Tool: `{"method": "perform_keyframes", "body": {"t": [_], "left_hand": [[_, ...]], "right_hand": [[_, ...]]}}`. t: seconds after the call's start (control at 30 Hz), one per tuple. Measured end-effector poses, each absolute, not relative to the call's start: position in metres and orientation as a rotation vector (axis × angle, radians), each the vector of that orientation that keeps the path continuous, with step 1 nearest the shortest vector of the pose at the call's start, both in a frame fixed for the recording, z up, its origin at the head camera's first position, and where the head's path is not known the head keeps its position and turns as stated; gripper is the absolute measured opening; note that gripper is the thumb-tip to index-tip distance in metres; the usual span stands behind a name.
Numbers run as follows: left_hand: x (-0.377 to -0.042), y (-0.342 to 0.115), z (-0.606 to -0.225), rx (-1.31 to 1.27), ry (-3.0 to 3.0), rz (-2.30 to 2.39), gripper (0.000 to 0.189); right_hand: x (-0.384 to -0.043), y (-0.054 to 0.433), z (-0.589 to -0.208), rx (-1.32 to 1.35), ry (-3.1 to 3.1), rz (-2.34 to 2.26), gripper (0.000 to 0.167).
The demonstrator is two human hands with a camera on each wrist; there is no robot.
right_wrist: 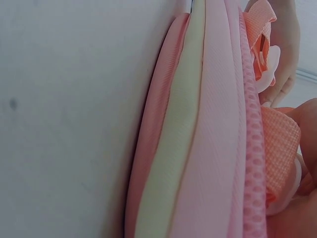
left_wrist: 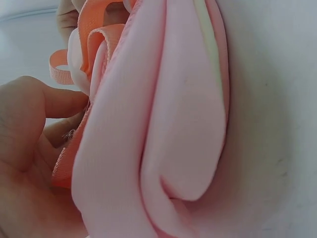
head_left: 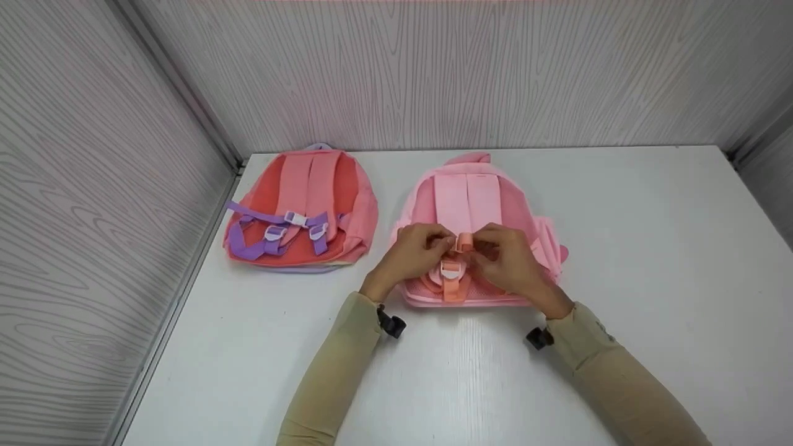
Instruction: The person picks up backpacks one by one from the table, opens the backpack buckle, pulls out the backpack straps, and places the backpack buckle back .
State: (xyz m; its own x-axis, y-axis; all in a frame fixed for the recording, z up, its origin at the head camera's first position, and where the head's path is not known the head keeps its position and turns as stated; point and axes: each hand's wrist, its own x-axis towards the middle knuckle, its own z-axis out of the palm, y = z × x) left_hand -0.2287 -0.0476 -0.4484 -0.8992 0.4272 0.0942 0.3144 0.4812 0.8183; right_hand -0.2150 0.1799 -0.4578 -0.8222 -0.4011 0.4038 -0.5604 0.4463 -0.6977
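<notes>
A pink backpack lies on the table with its shoulder straps facing up. Over its lower half, my left hand pinches an orange strap from the left, beside a small white buckle piece. From the right, my right hand pinches the same webbing with thumb and fingers, a short loop standing up between the hands. Just below sits a white buckle on another orange strap. In the left wrist view a white buckle shows beyond the thumb. Orange webbing lies against the right fingers in the right wrist view.
To the left lies a coral backpack with purple straps and white buckles, also straps up. White table surrounds both bags. Wood-grain panels stand at the back and left.
</notes>
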Motion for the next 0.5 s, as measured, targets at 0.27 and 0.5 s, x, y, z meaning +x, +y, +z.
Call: {"method": "perform_keyframes", "body": {"t": [0.27,0.5], "left_hand": [[-0.2304,-0.0549,-0.4459,0.648,2.571,1.368,0.021],[-0.23,-0.0516,-0.4481,0.638,2.586,1.381,0.021]], "right_hand": [[-0.215,0.1801,-0.4575,0.856,-2.522,1.298,0.011],[-0.2142,0.1807,-0.4566,0.855,-2.542,1.297,0.014]]}}
